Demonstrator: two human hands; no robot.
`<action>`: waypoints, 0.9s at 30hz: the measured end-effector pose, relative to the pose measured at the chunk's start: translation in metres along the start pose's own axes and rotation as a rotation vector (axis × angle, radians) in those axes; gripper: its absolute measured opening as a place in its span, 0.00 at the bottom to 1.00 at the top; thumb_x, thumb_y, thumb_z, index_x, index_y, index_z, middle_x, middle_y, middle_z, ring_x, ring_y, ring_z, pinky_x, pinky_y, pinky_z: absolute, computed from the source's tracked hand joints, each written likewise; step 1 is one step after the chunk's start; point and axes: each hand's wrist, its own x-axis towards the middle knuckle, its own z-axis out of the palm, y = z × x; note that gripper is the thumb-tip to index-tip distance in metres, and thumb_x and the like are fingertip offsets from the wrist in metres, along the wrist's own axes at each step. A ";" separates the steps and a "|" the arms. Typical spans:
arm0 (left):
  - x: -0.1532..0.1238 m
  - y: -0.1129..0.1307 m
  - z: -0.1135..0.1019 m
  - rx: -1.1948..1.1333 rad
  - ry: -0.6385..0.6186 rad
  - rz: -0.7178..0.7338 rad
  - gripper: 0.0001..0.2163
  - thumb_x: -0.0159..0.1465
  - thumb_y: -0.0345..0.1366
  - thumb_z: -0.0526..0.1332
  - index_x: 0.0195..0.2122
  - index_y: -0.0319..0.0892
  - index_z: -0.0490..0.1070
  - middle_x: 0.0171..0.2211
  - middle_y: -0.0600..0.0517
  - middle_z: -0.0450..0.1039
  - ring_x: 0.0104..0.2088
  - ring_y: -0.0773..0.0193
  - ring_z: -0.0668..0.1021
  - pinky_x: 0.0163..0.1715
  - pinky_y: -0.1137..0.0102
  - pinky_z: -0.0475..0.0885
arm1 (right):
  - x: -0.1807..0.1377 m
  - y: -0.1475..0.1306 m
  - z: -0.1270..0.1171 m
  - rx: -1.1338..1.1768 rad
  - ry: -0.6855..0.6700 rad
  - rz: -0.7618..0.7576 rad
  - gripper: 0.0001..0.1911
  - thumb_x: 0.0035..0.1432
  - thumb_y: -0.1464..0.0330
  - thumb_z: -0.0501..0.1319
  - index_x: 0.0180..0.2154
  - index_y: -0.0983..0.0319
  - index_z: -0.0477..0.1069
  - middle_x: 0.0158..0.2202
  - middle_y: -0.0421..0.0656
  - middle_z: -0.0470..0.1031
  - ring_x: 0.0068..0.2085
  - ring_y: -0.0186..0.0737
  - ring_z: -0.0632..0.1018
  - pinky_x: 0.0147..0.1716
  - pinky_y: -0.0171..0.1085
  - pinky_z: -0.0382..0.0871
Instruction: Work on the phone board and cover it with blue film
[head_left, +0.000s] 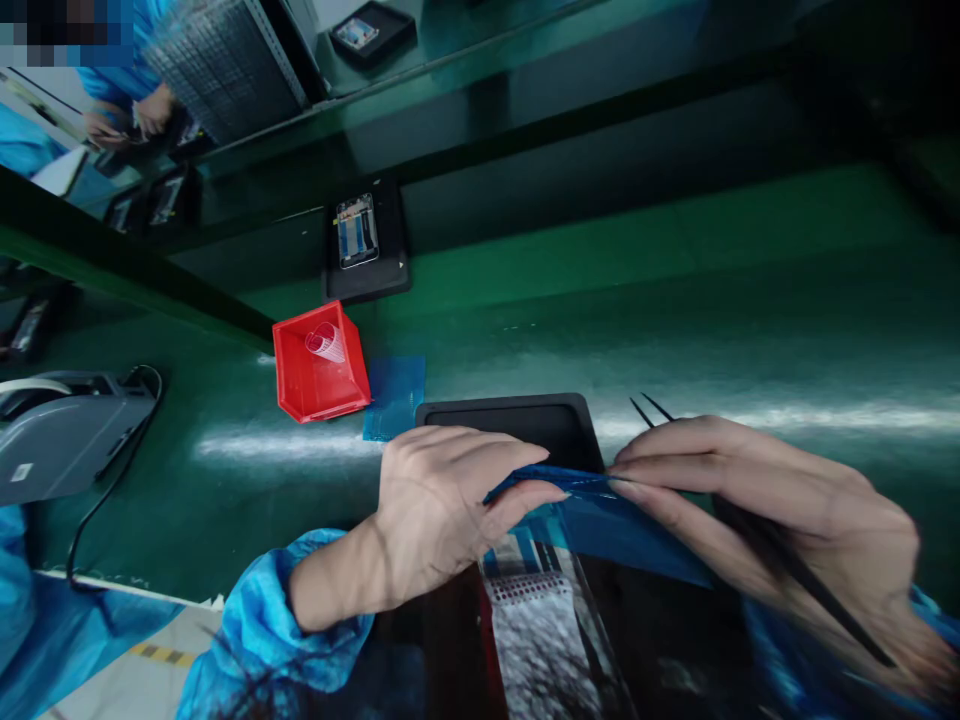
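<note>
My left hand [435, 505] pinches one end of the blue film [592, 510]; my right hand [765, 510], tweezers [795, 565] tucked in it, pinches the other end, the strip running left-right between them above the black tray [517, 415].

Green workbench [675, 290], red bin [321, 366], blue film sheet [395, 396], two black trays [366, 250], grey machine [64, 430]

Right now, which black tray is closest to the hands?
The empty black tray right behind the left hand; the tray holding a phone part sits farther back, past the red bin.
</note>
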 end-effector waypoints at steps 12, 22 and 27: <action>-0.006 0.000 0.004 0.052 0.049 0.157 0.05 0.51 0.33 0.54 0.29 0.45 0.65 0.26 0.60 0.71 0.28 0.73 0.72 0.31 0.76 0.66 | 0.003 0.003 -0.003 0.004 -0.036 -0.041 0.11 0.34 0.75 0.59 0.26 0.58 0.66 0.27 0.40 0.67 0.27 0.33 0.69 0.24 0.33 0.66; -0.009 0.000 0.005 0.125 0.048 0.296 0.10 0.50 0.31 0.55 0.35 0.43 0.64 0.33 0.59 0.71 0.33 0.72 0.71 0.34 0.76 0.67 | -0.003 0.002 -0.001 -0.295 -0.131 -0.267 0.19 0.37 0.72 0.58 0.36 0.55 0.63 0.34 0.40 0.67 0.32 0.37 0.67 0.29 0.39 0.63; -0.007 0.004 0.006 0.149 0.073 0.206 0.11 0.49 0.35 0.56 0.35 0.45 0.64 0.32 0.61 0.71 0.33 0.70 0.71 0.33 0.73 0.68 | -0.005 0.003 -0.005 -0.276 -0.086 -0.278 0.17 0.39 0.73 0.56 0.36 0.57 0.63 0.32 0.41 0.69 0.32 0.37 0.68 0.27 0.39 0.63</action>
